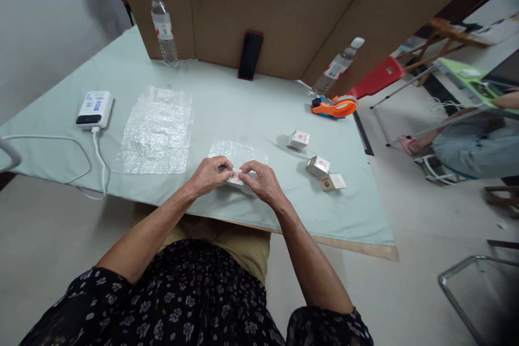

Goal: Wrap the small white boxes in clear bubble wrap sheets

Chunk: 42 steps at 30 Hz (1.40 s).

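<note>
1. The pale green surface (227, 102) is standing in front of a tall cardboard panel (284, 11), which is closing off its far side.
2. From my distant post, I am seeing the small box (235, 177) near the front edge, between the two hands. It is sitting over a small bubble-wrap sheet (217, 147); I am not able to tell if it is touching it.
3. The fingers of the left hand (211, 174) are pinching the left part of the box top, and the fingers of the right hand (261, 178) are pinching the right part. The fingertips are almost meeting. Whether they are gripping a flap or the body, I cannot tell.
4. In my judgement, the step in hand is working on this top, maybe its closure. For the next move, I am counting on light, even pressure from both sides, because thin carton could be bending easily.
5. The printed face is looking upward. The long axis seems to be running left to right, along the front edge, but the fingers are hiding the ends, so I am not certain.
6. To the right, an upper carton (299, 139), a middle carton (317, 165) and a lower carton (331, 181) are waiting apart from the hands.
</note>
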{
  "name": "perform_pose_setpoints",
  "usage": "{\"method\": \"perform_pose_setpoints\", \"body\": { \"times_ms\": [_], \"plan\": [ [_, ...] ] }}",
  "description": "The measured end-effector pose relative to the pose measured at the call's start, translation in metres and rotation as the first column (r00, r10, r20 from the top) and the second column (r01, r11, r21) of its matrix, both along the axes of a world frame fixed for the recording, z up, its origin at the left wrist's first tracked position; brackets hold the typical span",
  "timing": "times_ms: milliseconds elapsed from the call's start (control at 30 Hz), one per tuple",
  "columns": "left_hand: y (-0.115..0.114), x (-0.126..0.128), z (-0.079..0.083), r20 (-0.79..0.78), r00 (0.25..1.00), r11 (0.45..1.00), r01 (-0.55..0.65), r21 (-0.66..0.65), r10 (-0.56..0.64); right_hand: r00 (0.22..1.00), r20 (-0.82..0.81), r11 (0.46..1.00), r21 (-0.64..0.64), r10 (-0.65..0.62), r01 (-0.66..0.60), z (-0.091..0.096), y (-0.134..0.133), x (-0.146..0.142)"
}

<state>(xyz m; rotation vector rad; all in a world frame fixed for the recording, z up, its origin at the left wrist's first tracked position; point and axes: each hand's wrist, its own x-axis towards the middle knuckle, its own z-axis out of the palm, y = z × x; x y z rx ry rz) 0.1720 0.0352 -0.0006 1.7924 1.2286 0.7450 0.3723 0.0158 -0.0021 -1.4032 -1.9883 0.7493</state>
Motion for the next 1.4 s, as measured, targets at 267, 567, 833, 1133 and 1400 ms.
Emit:
{"method": "perform_pose_setpoints", "body": {
  "times_ms": [267, 567, 833, 1133, 1400],
  "plan": [
    [0.003, -0.002, 0.001, -0.042, 0.998, 0.999, 0.049, -0.007, -0.05, 0.999, -0.013, 0.997, -0.051, -0.05, 0.049, 0.004, 0.001, 0.006],
    [0.003, -0.003, 0.006, -0.03, 0.997, 0.996, 0.072, -0.046, -0.073, 0.947, -0.158, 0.96, -0.016, -0.279, 0.28, 0.009, -0.013, 0.03],
    [0.005, -0.003, 0.006, -0.045, 0.994, 0.995, 0.094, -0.041, -0.095, 0.988, 0.133, 0.997, -0.035, 0.078, -0.074, 0.008, -0.009, 0.008],
    [0.01, -0.003, 0.005, -0.054, 0.989, 0.988, 0.137, -0.077, -0.141, 0.921, 0.387, 0.985, 0.139, 0.042, -0.103, 0.017, -0.023, -0.004],
    [0.022, -0.005, 0.002, 0.028, 0.982, 0.97, 0.19, -0.152, -0.188, 0.859, 0.506, 0.949, 0.23, 0.072, -0.215, 0.021, -0.031, -0.023]
  ]
}}
